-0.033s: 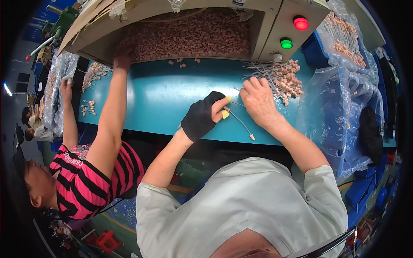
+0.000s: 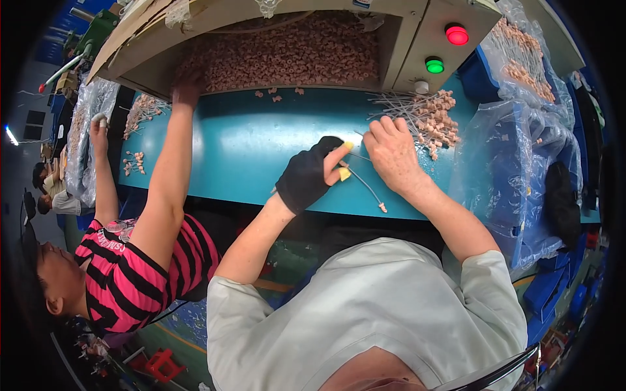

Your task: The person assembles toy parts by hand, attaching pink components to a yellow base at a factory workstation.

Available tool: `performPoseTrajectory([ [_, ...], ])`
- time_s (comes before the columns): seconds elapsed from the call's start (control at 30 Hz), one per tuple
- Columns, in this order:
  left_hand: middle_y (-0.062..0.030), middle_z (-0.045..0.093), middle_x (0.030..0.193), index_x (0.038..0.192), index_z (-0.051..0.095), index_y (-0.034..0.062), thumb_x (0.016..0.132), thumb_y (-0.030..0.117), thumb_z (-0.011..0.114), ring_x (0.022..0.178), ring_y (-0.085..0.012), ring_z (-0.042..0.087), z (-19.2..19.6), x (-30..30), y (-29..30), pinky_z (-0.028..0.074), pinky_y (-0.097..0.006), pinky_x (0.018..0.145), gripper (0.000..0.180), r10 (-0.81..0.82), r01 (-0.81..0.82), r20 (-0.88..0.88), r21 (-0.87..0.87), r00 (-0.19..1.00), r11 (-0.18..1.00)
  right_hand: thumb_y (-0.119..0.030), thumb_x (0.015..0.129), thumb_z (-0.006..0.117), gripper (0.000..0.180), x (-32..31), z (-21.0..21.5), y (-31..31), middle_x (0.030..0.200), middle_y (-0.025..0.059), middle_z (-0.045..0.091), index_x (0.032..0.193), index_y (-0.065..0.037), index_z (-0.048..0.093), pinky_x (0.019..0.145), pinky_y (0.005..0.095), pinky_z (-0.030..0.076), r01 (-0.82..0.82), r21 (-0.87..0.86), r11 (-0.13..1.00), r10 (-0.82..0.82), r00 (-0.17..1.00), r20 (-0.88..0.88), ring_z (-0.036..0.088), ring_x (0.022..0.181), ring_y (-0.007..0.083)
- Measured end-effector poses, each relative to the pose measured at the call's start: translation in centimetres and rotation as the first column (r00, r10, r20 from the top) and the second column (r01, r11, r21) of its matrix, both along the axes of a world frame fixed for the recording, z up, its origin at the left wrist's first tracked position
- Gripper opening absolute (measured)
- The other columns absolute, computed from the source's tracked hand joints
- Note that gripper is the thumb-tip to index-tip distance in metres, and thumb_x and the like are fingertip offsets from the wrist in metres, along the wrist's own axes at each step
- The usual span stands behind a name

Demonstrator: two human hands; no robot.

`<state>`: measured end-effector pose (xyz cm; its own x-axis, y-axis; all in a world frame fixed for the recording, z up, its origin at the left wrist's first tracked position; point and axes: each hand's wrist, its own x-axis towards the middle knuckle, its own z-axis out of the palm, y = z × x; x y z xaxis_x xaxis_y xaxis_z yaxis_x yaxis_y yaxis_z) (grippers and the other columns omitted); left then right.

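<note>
So the person has both hands over the teal worktop (image 2: 248, 150), working on one thin wire (image 2: 366, 188) with a little pink plug on its near end. The left hand (image 2: 312, 174), in a black fingerless glove with yellow fingertip covers, is pinched shut on the wire's upper end. The right hand (image 2: 391, 153) is bare, fingers curled down together right beside it; can't tell if it's actually gripping the wire or just something small at the tips. The two hands are nearly touching.

Key bit: the wire's long axis runs diagonally, from between the two sets of fingertips down and right toward the worktop's near edge, so the free end lies nearer the person's body than either grip and under the right wrist. Left hand is the one that clearly has it.

Just to the right of the right hand there's a pile of finished wires with pink ends (image 2: 427, 117), close by. Behind is a hopper full of pink pieces (image 2: 287, 52), with a red button (image 2: 457, 34) and a green button (image 2: 434, 65) on its panel. Clear plastic bags (image 2: 515, 169) sit on the right. A co-worker in a striped shirt (image 2: 130, 274) reaches one arm into the hopper from the left.
</note>
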<state>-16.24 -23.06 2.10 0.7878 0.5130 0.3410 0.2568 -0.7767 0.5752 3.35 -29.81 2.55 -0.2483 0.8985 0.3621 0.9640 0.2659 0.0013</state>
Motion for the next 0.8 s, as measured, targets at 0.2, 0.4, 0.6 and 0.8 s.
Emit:
performPoseTrajectory([
  [0.2, -0.0033, 0.061, 0.096, 0.101, 0.064, 0.0126, 0.074, 0.011, 0.067, 0.067, -0.0222, 0.062, -0.6, 0.8, 0.4, 0.051, -0.033, 0.059, 0.027, 0.012, 0.060, -0.201, 0.345, 0.980, 0.937, -0.012, 0.066, 0.060, 0.008, -0.1, 0.2, 0.3, 0.079, 0.0064, 0.049, 0.070, -0.005, 0.059, 0.072, 0.0339, 0.037, 0.092, 0.008, 0.996, -0.093, 0.993, 0.077, 0.049, 0.084, 0.0214],
  [0.4, -0.0066, 0.059, 0.090, 0.101, 0.064, 0.0081, 0.080, 0.013, 0.066, 0.065, -0.0215, 0.061, -1.0, -0.9, 0.5, 0.051, -0.030, 0.063, 0.022, 0.089, -0.089, -0.025, -0.012, 0.996, 0.996, -0.009, 0.066, 0.060, 0.013, 0.6, 0.3, 1.1, 0.080, 0.0079, 0.050, 0.078, -0.003, 0.058, 0.074, 0.0351, 0.038, 0.038, 0.008, 0.999, -0.037, 0.999, -0.021, 0.049, 0.084, 0.0232],
  [0.6, -0.0107, 0.060, 0.107, 0.128, 0.047, -0.0052, 0.102, 0.021, 0.041, 0.090, -0.0135, 0.060, 0.2, -0.1, 2.9, 0.051, -0.027, 0.085, 0.037, 0.433, 0.346, 0.379, -0.925, 0.818, 0.155, 0.007, 0.071, 0.061, 0.024, 1.7, 1.0, 0.7, 0.083, 0.0141, 0.054, 0.092, -0.001, 0.054, 0.079, 0.0405, 0.043, -0.059, 0.114, 0.992, 0.104, 0.888, -0.448, 0.054, 0.081, 0.0324],
  [0.8, -0.0175, 0.050, 0.133, 0.137, 0.036, -0.0072, 0.089, 0.001, 0.047, 0.119, -0.0203, 0.054, 0.9, 3.7, 4.5, 0.041, -0.029, 0.106, 0.050, 0.342, 0.365, 0.434, -0.897, 0.834, 0.249, 0.009, 0.079, 0.057, 0.027, 2.1, 1.4, 1.2, 0.086, 0.0160, 0.055, 0.104, 0.001, 0.055, 0.072, 0.0395, 0.046, 0.025, 0.013, 1.000, -0.008, 0.694, -0.720, 0.055, 0.082, 0.0338],
])
